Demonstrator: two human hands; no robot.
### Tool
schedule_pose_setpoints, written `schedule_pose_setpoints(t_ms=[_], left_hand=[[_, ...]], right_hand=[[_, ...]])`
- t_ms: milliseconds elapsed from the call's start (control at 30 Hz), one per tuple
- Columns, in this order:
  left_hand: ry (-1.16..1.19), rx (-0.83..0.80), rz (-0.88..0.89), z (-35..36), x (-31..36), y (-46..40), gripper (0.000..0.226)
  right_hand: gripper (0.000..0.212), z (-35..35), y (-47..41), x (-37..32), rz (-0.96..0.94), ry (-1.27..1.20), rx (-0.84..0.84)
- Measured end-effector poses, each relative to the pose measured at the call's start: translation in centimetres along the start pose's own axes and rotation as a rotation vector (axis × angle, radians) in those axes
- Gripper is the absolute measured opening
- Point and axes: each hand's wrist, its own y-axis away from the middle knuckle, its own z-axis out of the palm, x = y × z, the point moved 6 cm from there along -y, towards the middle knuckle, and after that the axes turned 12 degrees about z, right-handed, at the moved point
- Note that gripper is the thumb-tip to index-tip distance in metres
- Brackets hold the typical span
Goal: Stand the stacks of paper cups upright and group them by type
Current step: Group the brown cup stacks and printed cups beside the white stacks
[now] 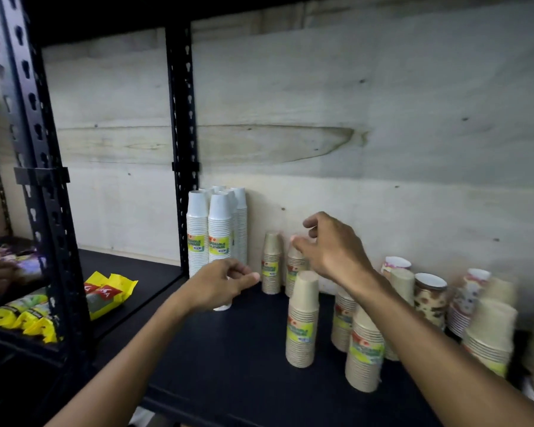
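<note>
Head camera is looking down at a dark shelf [228, 349] where we are reaching with both hands. Our left hand [219, 283] is hovering in front of the white cup stacks [216, 229], which are standing upright together at the back left, beside the black post [182, 143]. Its grip is half curled and is grasping nothing that we can see; it is covering the lower part of the front white stack. Our right hand [330, 246] is hanging above the brown cup stacks [302, 318], with the fingertips pinched loosely near the top of a brown stack at the wall; because of blur we cannot tell if it is touching it. More brown stacks are standing under this forearm. Patterned cup stacks [430, 300] are standing further right, blurred. Yellow packets [108, 292] are lying on the neighbouring shelf.
</note>
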Motion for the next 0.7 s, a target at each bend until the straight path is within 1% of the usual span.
schedule_pose_setpoints(t_ms=[133, 267, 333, 367, 433, 500, 567, 633, 700], left_hand=[[-0.038, 0.061, 0.075, 0.9, 2.8, -2.4, 0.026], [-0.169, 0.099, 0.102, 1.1, 3.5, -5.2, 0.038], [-0.135, 0.087, 0.11, 1.4, 3.8, -5.8, 0.044], [-0.087, 0.062, 0.111, 1.9, 3.9, -5.8, 0.049], [-0.033, -0.042, 0.125, 3.5, 4.4, -5.5, 0.062], [-0.016, -0.163, 0.153, 5.2, 5.0, -4.9, 0.072], [-0.04, -0.243, 0.192, 6.2, 5.6, -4.5, 0.078], [-0.126, -0.275, 0.245, 6.5, 5.9, -4.4, 0.071], [-0.138, -0.29, 0.268, 6.8, 5.8, -4.3, 0.059]], right_hand=[[0.046, -2.8, -1.9, 3.0, 0.066, 0.145, -0.034], [0.057, -2.5, -3.2, 5.6, 0.153, 0.327, -0.206], [0.058, -1.9, -3.5, 6.6, 0.176, 0.388, -0.287], [0.057, -1.6, -3.6, 6.9, 0.179, 0.408, -0.319], [0.054, -1.3, -4.0, 7.6, 0.184, 0.409, -0.362], [0.051, -1.0, -4.5, 8.2, 0.188, 0.388, -0.381], [0.048, -0.8, -5.0, 8.6, 0.191, 0.371, -0.383], [0.044, -0.6, -5.4, 9.0, 0.193, 0.352, -0.375], [0.04, -0.4, -5.6, 9.2, 0.194, 0.319, -0.371]])
